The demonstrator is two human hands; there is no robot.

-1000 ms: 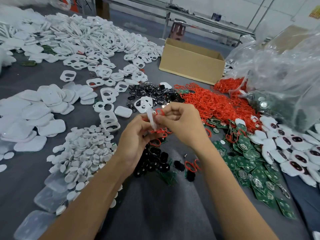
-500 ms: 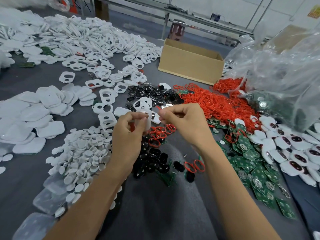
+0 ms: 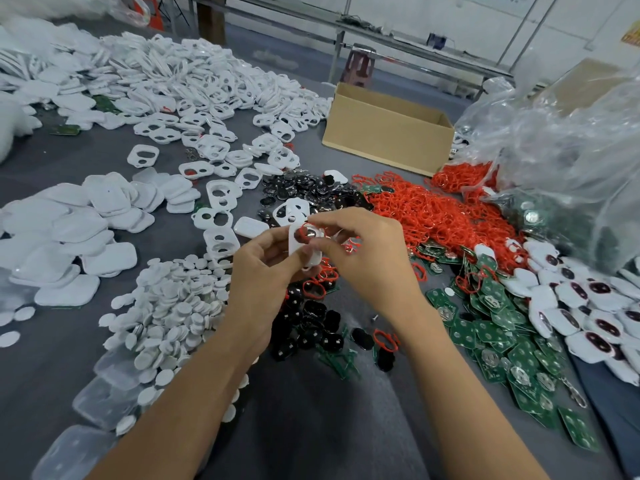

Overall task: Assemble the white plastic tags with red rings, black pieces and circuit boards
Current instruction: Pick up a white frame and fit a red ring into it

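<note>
Trouble sits in that tiny red ring [image 3: 306,229]. From the head camera, your left hand [image 3: 266,271] holds the white tag [image 3: 304,245] with thumb and fingers curled round it, and your right hand [image 3: 367,251] pinches the ring at the tag's top hole. Push too hard on one side and the ring may pop out or twist. Loosen your left hand and the tag may fall into the black pieces [image 3: 311,320] just under your grip and get lost.
</note>
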